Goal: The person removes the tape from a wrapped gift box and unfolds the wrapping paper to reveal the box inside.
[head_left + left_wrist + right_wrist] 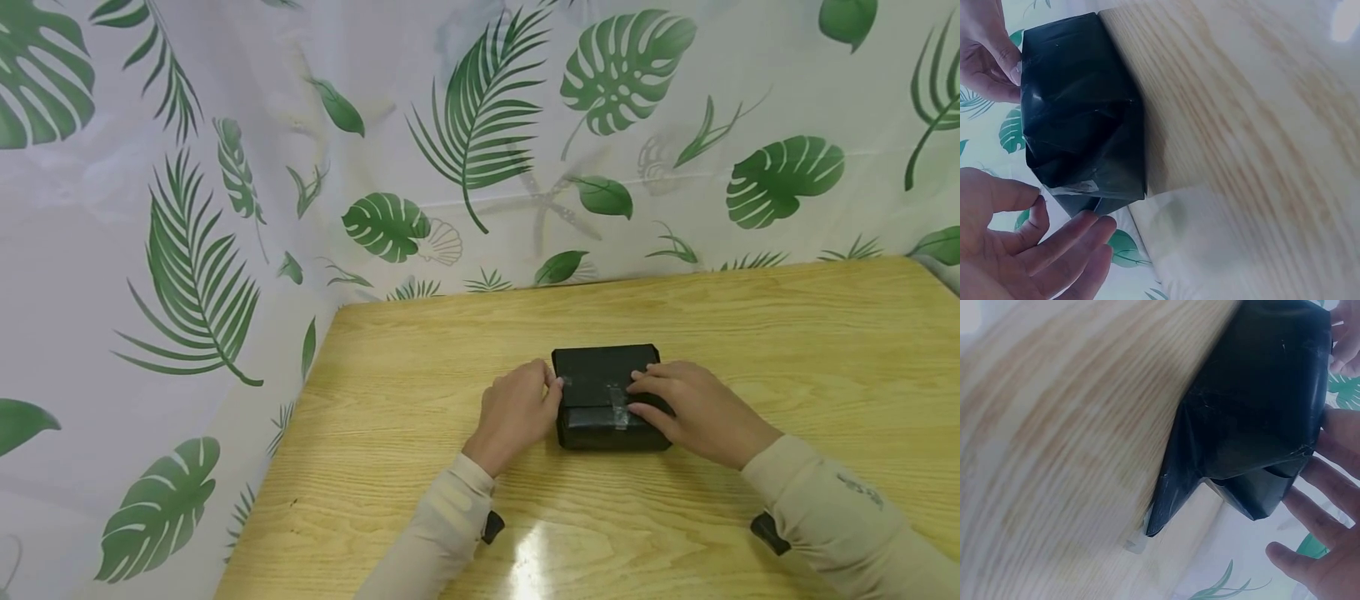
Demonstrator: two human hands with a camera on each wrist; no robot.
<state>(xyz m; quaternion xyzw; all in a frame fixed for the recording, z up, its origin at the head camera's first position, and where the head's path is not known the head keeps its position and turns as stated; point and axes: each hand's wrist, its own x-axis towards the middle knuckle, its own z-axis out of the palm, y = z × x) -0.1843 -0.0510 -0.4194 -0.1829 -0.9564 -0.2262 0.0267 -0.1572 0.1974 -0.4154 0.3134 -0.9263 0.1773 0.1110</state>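
Wood-grained table (pixel 390 417) below, I watch remotely as the black package (pixel 602 368) lies flat on it, the left hand (pixel 517 412) pinching its left edge, the right hand (pixel 701 412) resting loosely spread on its right, apparently so it cannot slide.

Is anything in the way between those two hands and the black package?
Nothing visible stands in the way. The left hand touches the left end of the black package, and the right hand touches its top toward the right; no other object shows between them and it.
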